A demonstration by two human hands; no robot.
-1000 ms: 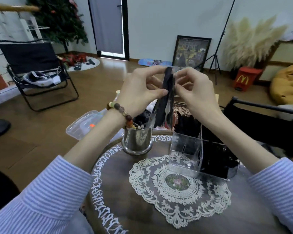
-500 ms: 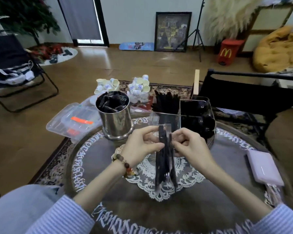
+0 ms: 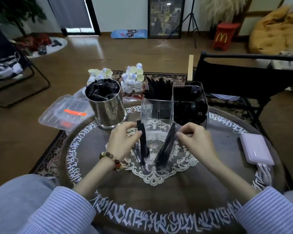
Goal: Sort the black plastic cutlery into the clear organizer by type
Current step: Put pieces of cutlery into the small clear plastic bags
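Above the lace doily, my left hand [image 3: 123, 141] pinches a black plastic fork [image 3: 143, 146] by its handle, tines down. My right hand [image 3: 194, 142] pinches another black utensil [image 3: 167, 149] inside a torn clear wrapper [image 3: 159, 159], which spreads between the two pieces. Behind them stands the clear organizer [image 3: 157, 108]: its near left compartment looks empty, black forks fill the far left one, and black spoons fill the right side. A steel canister [image 3: 108, 108] at the left holds several wrapped black cutlery packs.
The round dark table [image 3: 159, 200] carries a white lace doily [image 3: 159, 174] and a pink box [image 3: 255, 149] at the right. A clear lidded container [image 3: 64, 114] lies left of the canister. A black folding chair [image 3: 243, 78] stands behind the table.
The wrapped cutlery pack came down from face height to just above the doily. My hands have pulled apart, splitting the wrapper so the fork and the other utensil separate.
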